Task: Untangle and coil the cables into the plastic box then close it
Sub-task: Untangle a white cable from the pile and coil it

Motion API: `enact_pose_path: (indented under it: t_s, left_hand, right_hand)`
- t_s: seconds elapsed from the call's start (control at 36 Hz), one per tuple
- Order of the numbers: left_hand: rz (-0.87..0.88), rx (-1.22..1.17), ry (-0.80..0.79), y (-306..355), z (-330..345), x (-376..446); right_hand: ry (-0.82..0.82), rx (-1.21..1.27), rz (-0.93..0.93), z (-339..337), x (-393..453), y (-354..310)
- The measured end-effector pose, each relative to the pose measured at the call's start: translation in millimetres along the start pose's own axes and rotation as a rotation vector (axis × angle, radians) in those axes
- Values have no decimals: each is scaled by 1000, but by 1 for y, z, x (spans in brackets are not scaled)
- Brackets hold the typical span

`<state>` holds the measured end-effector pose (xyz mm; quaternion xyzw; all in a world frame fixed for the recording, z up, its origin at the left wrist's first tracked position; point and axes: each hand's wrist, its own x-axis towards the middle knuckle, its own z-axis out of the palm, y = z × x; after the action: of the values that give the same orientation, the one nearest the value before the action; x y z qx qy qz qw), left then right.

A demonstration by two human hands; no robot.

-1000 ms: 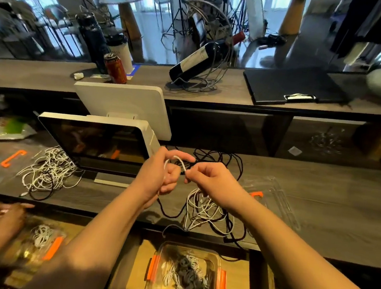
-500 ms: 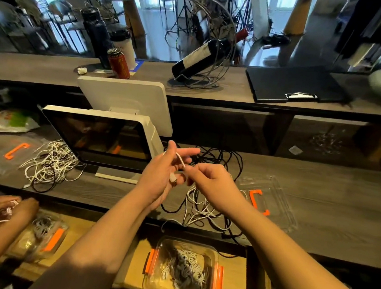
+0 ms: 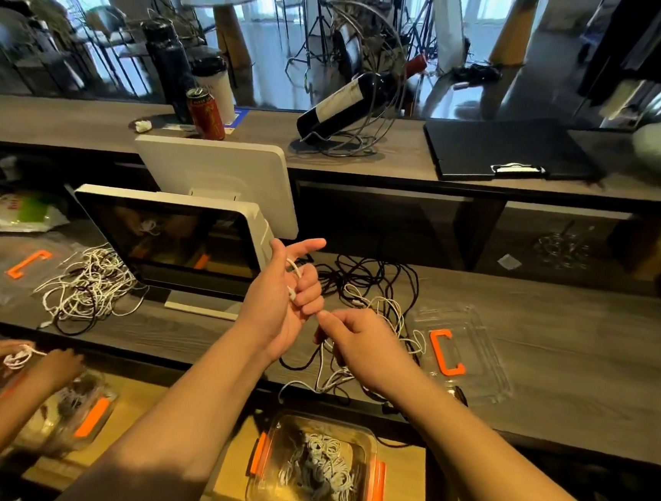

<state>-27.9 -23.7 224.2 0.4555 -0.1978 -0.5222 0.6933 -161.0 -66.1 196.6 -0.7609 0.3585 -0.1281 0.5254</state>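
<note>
Above the open plastic box (image 3: pixel 313 468) of coiled cables, a left hand (image 3: pixel 276 305) curls around a white cable (image 3: pixel 294 267), the right hand (image 3: pixel 360 343) pinching its trailing length; coiling is underway, and further winds likely follow before boxing.

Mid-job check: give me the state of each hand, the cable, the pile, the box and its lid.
left hand: curled, holding white cable
right hand: pinching the same cable
cable pile: tangled on the counter
plastic box: open, coiled cables inside
lid: off, lying on the counter
</note>
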Motion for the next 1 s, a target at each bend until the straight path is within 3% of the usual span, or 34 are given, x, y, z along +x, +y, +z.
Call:
enact_pose_path:
  t_s: [0.17,0.31,0.47,0.64,0.78,0.92,1.0]
  left_hand:
    - [48,96,103,-7,-4,6]
    - [113,353,155,-16,-1,8]
    - [136,666,122,-27,2,5]
    - [-17,721,-66,-30,5,2]
    - [-200,655,-31,-29,10,-9]
    - [-349,620,-209,-30,5,-15]
    - [-453,561,-300,-27,0,-16]
  right_hand:
    - [-81,-223,24,9,-11,1]
    - [-109,-413,-73,16,-24,1]
    - [-66,-289,-227,10,-30,-9]
    - [-58,-189,-257,-6,-30,-8]
    - [81,-203,-299,-13,-25,-6]
    - [260,-257,-358,-19,-23,-1]
    - [289,-257,-341,-20,-21,2]
